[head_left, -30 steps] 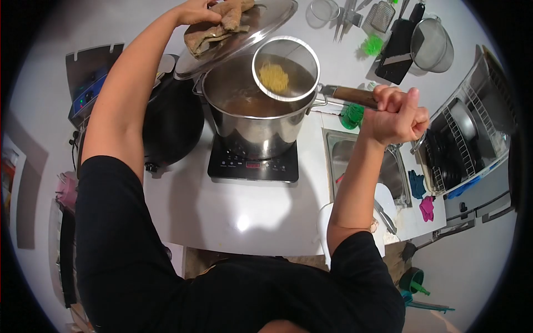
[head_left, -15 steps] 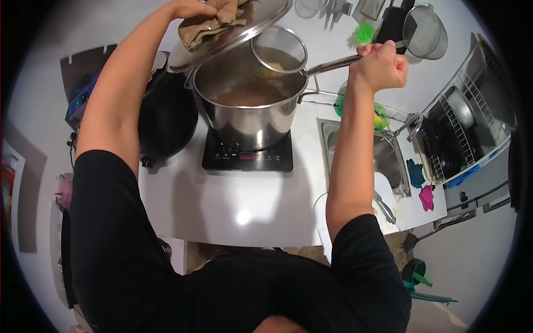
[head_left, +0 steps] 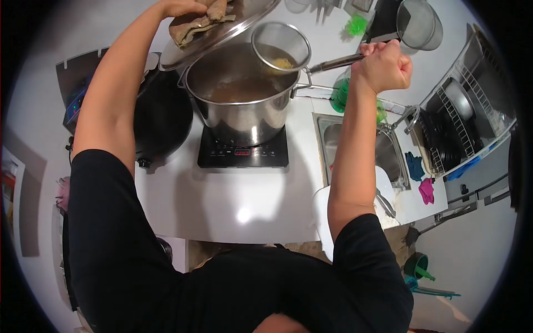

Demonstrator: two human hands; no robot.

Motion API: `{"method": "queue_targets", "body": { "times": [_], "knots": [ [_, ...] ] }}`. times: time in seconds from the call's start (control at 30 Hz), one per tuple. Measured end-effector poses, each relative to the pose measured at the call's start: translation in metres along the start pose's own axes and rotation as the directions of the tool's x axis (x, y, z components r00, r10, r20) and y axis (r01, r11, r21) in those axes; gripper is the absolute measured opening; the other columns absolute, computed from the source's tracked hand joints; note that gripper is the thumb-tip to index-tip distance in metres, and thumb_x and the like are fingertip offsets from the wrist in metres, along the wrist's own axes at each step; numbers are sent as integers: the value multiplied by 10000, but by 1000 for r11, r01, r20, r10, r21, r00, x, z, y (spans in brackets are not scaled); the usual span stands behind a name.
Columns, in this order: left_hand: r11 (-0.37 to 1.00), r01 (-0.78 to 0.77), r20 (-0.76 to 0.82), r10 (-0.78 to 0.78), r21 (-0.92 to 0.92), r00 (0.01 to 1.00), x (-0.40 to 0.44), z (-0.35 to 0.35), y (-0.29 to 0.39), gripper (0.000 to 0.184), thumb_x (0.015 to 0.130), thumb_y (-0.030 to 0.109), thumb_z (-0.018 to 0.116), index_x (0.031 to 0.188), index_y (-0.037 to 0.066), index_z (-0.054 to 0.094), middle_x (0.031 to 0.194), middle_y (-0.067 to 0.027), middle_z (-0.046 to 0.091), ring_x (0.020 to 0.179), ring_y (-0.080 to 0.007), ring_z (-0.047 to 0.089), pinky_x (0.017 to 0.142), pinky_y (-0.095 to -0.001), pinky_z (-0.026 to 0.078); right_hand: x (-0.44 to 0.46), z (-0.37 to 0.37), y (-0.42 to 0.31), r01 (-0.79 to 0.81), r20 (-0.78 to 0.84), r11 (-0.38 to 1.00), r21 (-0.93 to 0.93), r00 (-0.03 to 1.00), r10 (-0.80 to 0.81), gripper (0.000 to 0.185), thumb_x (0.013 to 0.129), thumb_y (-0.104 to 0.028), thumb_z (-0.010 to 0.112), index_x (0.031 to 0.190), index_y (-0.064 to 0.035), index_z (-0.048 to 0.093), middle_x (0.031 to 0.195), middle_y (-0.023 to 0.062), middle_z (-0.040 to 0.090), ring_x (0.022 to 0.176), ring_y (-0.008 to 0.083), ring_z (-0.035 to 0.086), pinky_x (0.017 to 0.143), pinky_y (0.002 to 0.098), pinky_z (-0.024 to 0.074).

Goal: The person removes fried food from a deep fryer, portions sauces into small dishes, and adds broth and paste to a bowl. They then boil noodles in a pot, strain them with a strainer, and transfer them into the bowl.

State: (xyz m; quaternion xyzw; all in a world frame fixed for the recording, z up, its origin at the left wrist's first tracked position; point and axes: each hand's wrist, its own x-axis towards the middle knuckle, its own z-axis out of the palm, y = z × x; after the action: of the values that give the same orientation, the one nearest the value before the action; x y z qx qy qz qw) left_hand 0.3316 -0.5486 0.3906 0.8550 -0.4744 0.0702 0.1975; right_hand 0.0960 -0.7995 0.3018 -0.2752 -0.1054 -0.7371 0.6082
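My left hand (head_left: 184, 7) is at the top of the view, closed on a folded brown cloth (head_left: 189, 29) over the pot lid (head_left: 247, 21). The lid tilts above the left rear of a large steel pot (head_left: 244, 119), which holds brownish, cloudy liquid (head_left: 239, 90). My right hand (head_left: 383, 66) makes a fist round the handle of a round mesh strainer (head_left: 272, 41). Over the pot's right rear rim hangs the strainer's bowl, with a yellowish lump (head_left: 281, 62) in it. Beneath the pot sits a black induction cooker (head_left: 241, 159) with a lit red display.
A black rounded pan (head_left: 164, 119) stands left of the pot. To the right are a sink (head_left: 332, 133), a knife (head_left: 385, 203), a white board (head_left: 321, 211) and a dish rack (head_left: 458, 119). Another strainer (head_left: 420, 25) and a green scrubber (head_left: 356, 25) lie at the back right.
The strainer has shifted slightly up and to the right relative to the pot, and the yellowish lump shows more clearly. The camera view has shifted slightly. Both hands keep their holds.
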Motion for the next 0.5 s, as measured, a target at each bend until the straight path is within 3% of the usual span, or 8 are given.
{"method": "queue_targets", "body": {
  "times": [0.17, 0.23, 0.3, 0.37, 0.43, 0.5],
  "knots": [
    [999, 42, -2, -42, -9, 999, 8, 2, -1, 599, 588, 190, 629, 1159, 89, 480, 1108, -157, 525, 1023, -271, 498, 880, -380, 413, -2, 0, -6, -52, 18, 998, -31, 998, 53, 383, 729, 57, 446, 516, -120, 182, 414, 11, 305, 323, 113, 333, 302, 266, 293],
    [993, -85, 37, 82, 84, 996, 9, 4, -5, 614, 594, 181, 629, 1176, 76, 465, 1136, -165, 511, 1057, -281, 491, 895, -385, 417, 2, -2, -23, -51, -39, 999, 20, 998, 51, 379, 727, 49, 451, 510, -115, 187, 411, 28, 326, 321, 116, 335, 298, 272, 304],
    [994, -68, 43, 65, 80, 997, 10, 7, -3, 618, 596, 181, 628, 1183, 81, 462, 1145, -166, 506, 1073, -286, 484, 905, -385, 415, 5, -11, -5, -22, -62, 999, 35, 998, 24, 370, 726, 38, 459, 506, -107, 199, 412, 45, 352, 317, 123, 343, 291, 283, 314],
    [997, 81, 39, -82, 8, 996, 8, 7, 9, 627, 597, 188, 627, 1189, 72, 456, 1150, -169, 505, 1091, -287, 473, 917, -384, 405, 7, -15, 5, -100, -27, 994, -34, 995, 99, 364, 726, 34, 473, 505, -98, 215, 412, 58, 368, 315, 128, 356, 285, 286, 315],
    [998, 54, 39, -55, 37, 998, 10, 7, 11, 639, 595, 190, 629, 1195, 64, 449, 1162, -174, 496, 1101, -294, 465, 930, -389, 395, 18, -18, -4, -94, -42, 995, -24, 995, 93, 326, 729, 32, 485, 532, -86, 253, 424, 65, 381, 321, 154, 401, 276, 276, 341],
    [991, 44, 71, -53, 125, 996, 5, 9, 22, 653, 598, 174, 631, 1204, 41, 431, 1179, -188, 484, 1118, -304, 457, 941, -394, 392, 35, -16, -39, -13, -131, 973, -230, 991, -18, 259, 733, 35, 481, 585, -61, 292, 472, 87, 412, 336, 185, 444, 269, 279, 380]
  ]
}}
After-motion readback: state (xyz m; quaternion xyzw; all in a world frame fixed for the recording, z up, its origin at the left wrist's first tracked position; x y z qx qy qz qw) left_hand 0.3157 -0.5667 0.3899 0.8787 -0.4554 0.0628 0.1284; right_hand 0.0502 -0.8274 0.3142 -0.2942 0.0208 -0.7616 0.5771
